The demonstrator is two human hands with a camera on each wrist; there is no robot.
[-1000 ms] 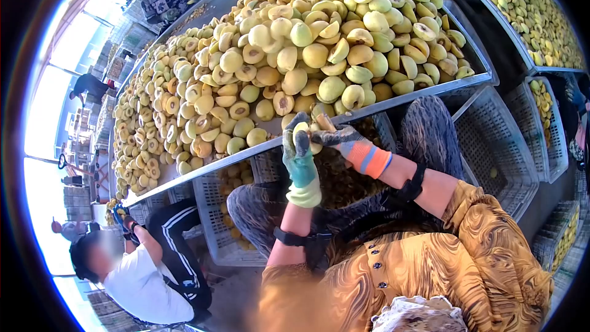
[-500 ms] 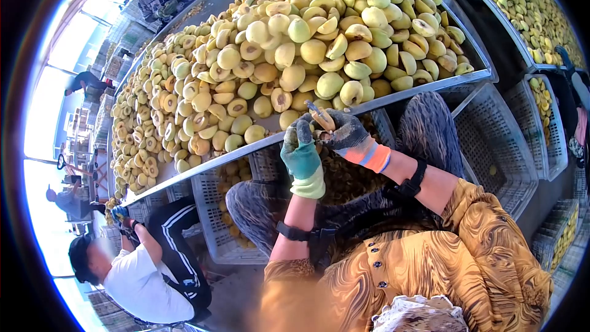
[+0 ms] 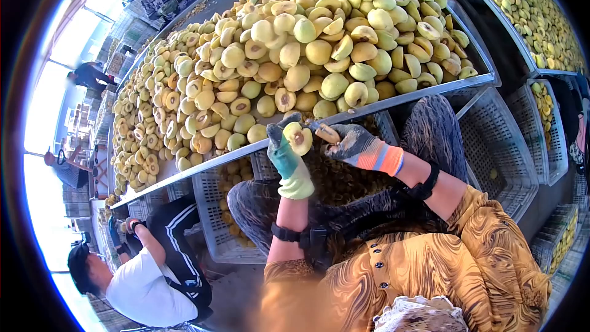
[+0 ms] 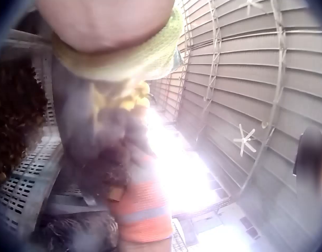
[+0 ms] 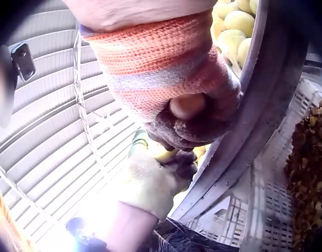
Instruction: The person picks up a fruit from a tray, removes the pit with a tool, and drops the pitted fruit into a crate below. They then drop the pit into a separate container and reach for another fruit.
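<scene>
My left hand, in a green and pale yellow glove, holds a yellow peach half between thumb and fingers, its cut face with a brownish centre turned up. Just to the right, my right hand, gloved in dark grey and orange, grips a small tool with a wooden handle. The round end of that handle pokes out of the fist in the right wrist view, while its working end is hidden. Both hands are close together at the near rim of a metal table heaped with peach halves.
Below the hands, between the knees, a crate holds a dark brown heap. A plastic crate stands to the right, another crate to the left. A person in a white shirt sits at the left; others work farther off.
The hands were together around the tool half a second ago; now they have drawn slightly apart. The left hand has tilted open to the left, bringing the peach half's cut face into view.
</scene>
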